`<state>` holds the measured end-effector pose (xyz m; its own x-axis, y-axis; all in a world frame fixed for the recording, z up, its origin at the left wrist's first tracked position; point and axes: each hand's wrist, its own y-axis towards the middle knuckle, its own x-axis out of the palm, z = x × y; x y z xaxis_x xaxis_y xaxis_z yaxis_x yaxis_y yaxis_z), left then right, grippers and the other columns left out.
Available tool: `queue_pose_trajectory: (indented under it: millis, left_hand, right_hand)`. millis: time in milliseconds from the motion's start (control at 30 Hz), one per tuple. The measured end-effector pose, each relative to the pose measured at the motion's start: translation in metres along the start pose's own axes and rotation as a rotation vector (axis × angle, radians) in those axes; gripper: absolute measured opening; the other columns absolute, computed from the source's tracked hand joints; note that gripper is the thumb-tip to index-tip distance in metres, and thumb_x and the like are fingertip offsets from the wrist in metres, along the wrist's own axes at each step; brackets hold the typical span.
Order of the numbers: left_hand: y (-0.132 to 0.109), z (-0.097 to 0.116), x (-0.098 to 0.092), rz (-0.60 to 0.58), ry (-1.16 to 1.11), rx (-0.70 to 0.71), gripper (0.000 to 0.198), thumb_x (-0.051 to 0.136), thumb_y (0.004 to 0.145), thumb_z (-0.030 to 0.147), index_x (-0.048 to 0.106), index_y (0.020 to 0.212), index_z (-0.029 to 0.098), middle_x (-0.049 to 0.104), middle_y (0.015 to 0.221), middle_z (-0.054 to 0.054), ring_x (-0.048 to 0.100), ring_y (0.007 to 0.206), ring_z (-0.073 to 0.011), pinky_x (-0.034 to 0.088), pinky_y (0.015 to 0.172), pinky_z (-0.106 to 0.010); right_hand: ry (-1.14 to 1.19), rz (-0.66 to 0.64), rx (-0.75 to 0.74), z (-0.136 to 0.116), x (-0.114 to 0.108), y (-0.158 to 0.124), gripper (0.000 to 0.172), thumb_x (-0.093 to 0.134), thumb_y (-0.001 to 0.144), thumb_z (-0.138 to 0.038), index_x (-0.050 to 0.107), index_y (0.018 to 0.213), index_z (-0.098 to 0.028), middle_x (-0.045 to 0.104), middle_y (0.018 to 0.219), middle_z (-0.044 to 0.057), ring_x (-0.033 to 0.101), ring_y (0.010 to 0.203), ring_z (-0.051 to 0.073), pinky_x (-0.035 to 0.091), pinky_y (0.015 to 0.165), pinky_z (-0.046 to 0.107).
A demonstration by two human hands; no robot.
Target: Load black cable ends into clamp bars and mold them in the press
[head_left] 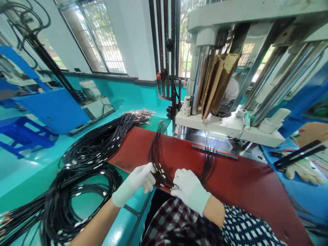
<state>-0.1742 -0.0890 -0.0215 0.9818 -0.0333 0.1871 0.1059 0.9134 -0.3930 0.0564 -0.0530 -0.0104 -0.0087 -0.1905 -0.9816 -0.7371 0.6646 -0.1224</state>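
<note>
Both my hands wear white gloves and meet at the near edge of a dark red mat [238,177]. My left hand [138,181] is closed on a looped bundle of thin black cables [156,158] with small white tags. My right hand [188,189] is closed on the same bundle a little to the right, fingers curled over the wires. From my right hand the cables run up across the mat to a dark bar [214,151] under the press.
A large heap of coiled black cables [84,164] lies on the teal bench to the left. A vertical press [230,126] with steel columns and folded cardboard stands behind the mat. Blue cabinets stand far left. A glove and black tool [299,159] lie at right.
</note>
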Motion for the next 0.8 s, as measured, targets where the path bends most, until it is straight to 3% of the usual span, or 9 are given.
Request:
queue_pose_trajectory:
  millis: [100, 200, 300, 400, 500, 567, 633, 700, 800]
  left_hand:
    - [-0.028, -0.008, -0.002, 0.027, 0.253, 0.021, 0.056, 0.052, 0.087, 0.066, 0.061, 0.093, 0.011, 0.066, 0.062, -0.007, 0.061, 0.045, -0.0172, 0.040, 0.040, -0.023]
    - [-0.025, -0.012, 0.008, -0.147, -0.096, -0.031, 0.065, 0.061, 0.079, 0.070, 0.061, 0.108, 0.011, 0.072, 0.087, -0.014, 0.071, 0.072, -0.0228, 0.051, 0.059, -0.029]
    - [0.010, -0.002, 0.021, -0.229, -0.557, -0.005, 0.070, 0.060, 0.079, 0.072, 0.060, 0.114, 0.012, 0.070, 0.108, -0.017, 0.070, 0.093, -0.0250, 0.054, 0.077, -0.034]
    - [0.050, 0.022, 0.027, -0.129, -0.802, 0.063, 0.049, 0.044, 0.096, 0.056, 0.061, 0.104, 0.011, 0.069, 0.082, -0.008, 0.066, 0.068, -0.0138, 0.053, 0.065, -0.027]
    - [0.059, 0.046, 0.033, -0.097, -0.814, 0.265, 0.031, 0.038, 0.103, 0.032, 0.056, 0.085, 0.014, 0.038, 0.045, 0.008, 0.033, 0.033, -0.0045, 0.031, 0.039, -0.018]
    - [0.043, 0.057, 0.044, -0.058, -0.639, 0.419, 0.030, 0.041, 0.102, 0.033, 0.053, 0.080, 0.017, 0.022, 0.041, 0.012, 0.017, 0.031, -0.0051, 0.021, 0.034, -0.019]
    - [0.014, 0.064, 0.063, -0.026, -0.306, 0.451, 0.032, 0.046, 0.098, 0.045, 0.054, 0.082, 0.019, 0.022, 0.040, 0.012, 0.017, 0.032, -0.0064, 0.019, 0.035, -0.020]
    - [-0.018, 0.069, 0.090, -0.060, 0.121, 0.440, 0.036, 0.049, 0.094, 0.052, 0.054, 0.082, 0.020, 0.034, 0.043, 0.008, 0.027, 0.036, -0.0079, 0.022, 0.037, -0.022]
    - [-0.053, 0.071, 0.133, -0.219, 0.793, 0.547, 0.036, 0.044, 0.096, 0.051, 0.057, 0.083, 0.020, 0.058, 0.062, -0.002, 0.049, 0.053, -0.0139, 0.034, 0.051, -0.027]
  right_hand:
    - [0.036, 0.015, 0.090, 0.004, -0.007, 0.002, 0.024, 0.060, 0.093, -0.039, 0.063, 0.100, -0.016, 0.066, 0.095, 0.010, 0.064, 0.088, 0.026, 0.042, 0.073, 0.035]
    - [0.351, 0.059, 0.160, 0.012, -0.024, 0.003, 0.024, 0.049, 0.099, -0.041, 0.056, 0.102, -0.018, 0.066, 0.079, 0.003, 0.062, 0.072, 0.019, 0.034, 0.062, 0.028]
    - [0.510, 0.057, 0.097, 0.016, -0.034, 0.001, 0.026, 0.051, 0.096, -0.045, 0.054, 0.091, -0.020, 0.062, 0.071, 0.000, 0.057, 0.065, 0.015, 0.030, 0.059, 0.027]
    - [0.453, -0.046, 0.038, 0.018, -0.033, -0.005, 0.040, 0.070, 0.079, -0.056, 0.060, 0.093, -0.020, 0.064, 0.078, 0.001, 0.059, 0.072, 0.019, 0.037, 0.065, 0.029]
    - [0.600, 0.114, 0.066, 0.029, -0.036, -0.012, 0.042, 0.072, 0.077, -0.051, 0.064, 0.106, -0.022, 0.068, 0.105, 0.006, 0.062, 0.099, 0.024, 0.045, 0.087, 0.036]
    - [0.868, 0.236, 0.123, 0.040, -0.048, -0.015, 0.042, 0.062, 0.085, -0.053, 0.063, 0.111, -0.020, 0.066, 0.118, 0.009, 0.061, 0.110, 0.023, 0.044, 0.099, 0.039]
    - [1.189, 0.225, 0.134, 0.047, -0.068, -0.015, 0.059, 0.058, 0.082, -0.068, 0.061, 0.113, -0.017, 0.064, 0.123, 0.015, 0.061, 0.113, 0.026, 0.045, 0.101, 0.042]
    - [1.481, 0.133, 0.031, 0.046, -0.092, -0.015, 0.079, 0.066, 0.068, -0.078, 0.059, 0.117, -0.016, 0.061, 0.129, 0.018, 0.061, 0.117, 0.029, 0.045, 0.102, 0.045]
    - [1.787, -0.014, -0.168, 0.032, -0.132, -0.029, 0.095, 0.080, 0.052, -0.075, 0.057, 0.125, -0.018, 0.062, 0.129, 0.017, 0.061, 0.117, 0.029, 0.048, 0.100, 0.043]
